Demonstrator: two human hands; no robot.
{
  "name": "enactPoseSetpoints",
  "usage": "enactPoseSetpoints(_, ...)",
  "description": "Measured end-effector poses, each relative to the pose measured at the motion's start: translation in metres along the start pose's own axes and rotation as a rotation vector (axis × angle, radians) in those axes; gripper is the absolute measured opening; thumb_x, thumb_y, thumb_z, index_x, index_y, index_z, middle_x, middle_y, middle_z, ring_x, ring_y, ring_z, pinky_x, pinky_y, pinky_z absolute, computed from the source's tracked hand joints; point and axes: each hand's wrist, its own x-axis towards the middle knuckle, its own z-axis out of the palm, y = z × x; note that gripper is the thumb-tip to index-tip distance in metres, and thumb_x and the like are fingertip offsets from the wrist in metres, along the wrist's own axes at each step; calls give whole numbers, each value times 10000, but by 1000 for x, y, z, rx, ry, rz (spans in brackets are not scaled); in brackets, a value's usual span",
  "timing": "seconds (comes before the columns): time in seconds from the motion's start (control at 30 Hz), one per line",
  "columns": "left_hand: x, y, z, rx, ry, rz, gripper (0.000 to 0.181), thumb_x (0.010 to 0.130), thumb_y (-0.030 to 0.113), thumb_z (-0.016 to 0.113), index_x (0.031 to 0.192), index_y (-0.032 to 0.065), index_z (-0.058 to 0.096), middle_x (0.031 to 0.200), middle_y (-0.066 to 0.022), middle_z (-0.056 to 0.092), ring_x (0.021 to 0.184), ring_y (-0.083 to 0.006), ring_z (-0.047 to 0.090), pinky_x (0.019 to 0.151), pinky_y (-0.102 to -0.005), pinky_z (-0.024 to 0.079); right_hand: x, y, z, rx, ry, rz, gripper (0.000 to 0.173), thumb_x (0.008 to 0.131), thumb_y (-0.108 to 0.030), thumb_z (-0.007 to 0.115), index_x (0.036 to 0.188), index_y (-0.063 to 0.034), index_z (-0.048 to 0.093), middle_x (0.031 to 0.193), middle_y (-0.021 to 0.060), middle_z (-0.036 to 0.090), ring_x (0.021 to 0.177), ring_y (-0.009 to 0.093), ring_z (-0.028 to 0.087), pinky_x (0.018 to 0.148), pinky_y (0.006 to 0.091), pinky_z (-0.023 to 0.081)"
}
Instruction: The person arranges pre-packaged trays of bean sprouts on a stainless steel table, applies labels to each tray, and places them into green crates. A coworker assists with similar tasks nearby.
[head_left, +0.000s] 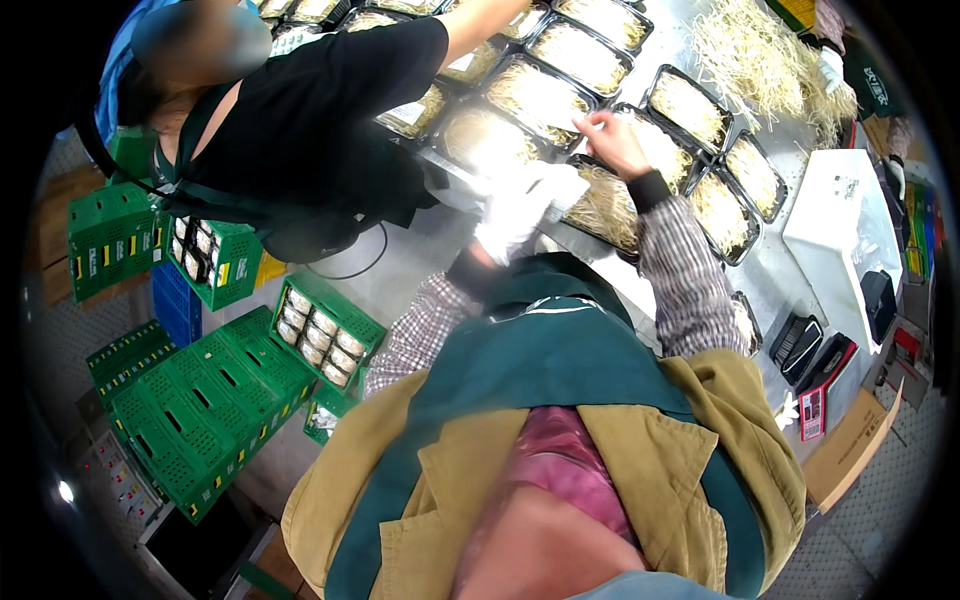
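Note:
My left hand (514, 214), in a white glove, is in front of my apron at the table's near edge. It holds a strip of white labels (568, 201), partly hidden by the glove and glare. My bare right hand (619, 142) pinches a small white label (564, 120) between thumb and fingertips. That label is over a black plastic tray of pale bean sprouts (529, 90); whether it touches is unclear. Nearer me, a tray with a shiny clear cover (484, 139) reflects the light. Under my right wrist lies another sprout tray (600, 206).
A co-worker in black (300, 127) stands close on the left, one arm reaching over the trays. Loose sprouts (742, 60) are heaped at the far right, near another person's gloved hand (831, 69). A white foam box (821, 195) stands right; green crates (217, 405) are stacked left.

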Motion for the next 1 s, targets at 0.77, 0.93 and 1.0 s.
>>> enactPoseSetpoints(0.77,-13,-18,2,-417,128,-478,200,850,178,617,961,17,659,834,-48,663,741,-73,585,657,-230,464,34,-7,20,40,-120,200,280,755,-258,698,848,1,645,727,51,626,653,135,566,586,272,443)
enactPoseSetpoints(0.93,36,-92,-25,609,46,181,215,842,197,546,929,26,642,923,-138,634,855,-280,602,734,-336,478,50,20,46,-119,304,80,261,757,-294,687,782,-35,676,684,22,644,584,110,566,586,250,445)
enactPoseSetpoints(1.0,68,-120,-25,1111,-250,465,195,832,171,526,894,19,631,916,-150,622,878,-276,590,752,-350,468,56,15,50,-271,338,63,283,737,-332,678,757,-50,681,688,59,657,627,158,611,621,286,470)
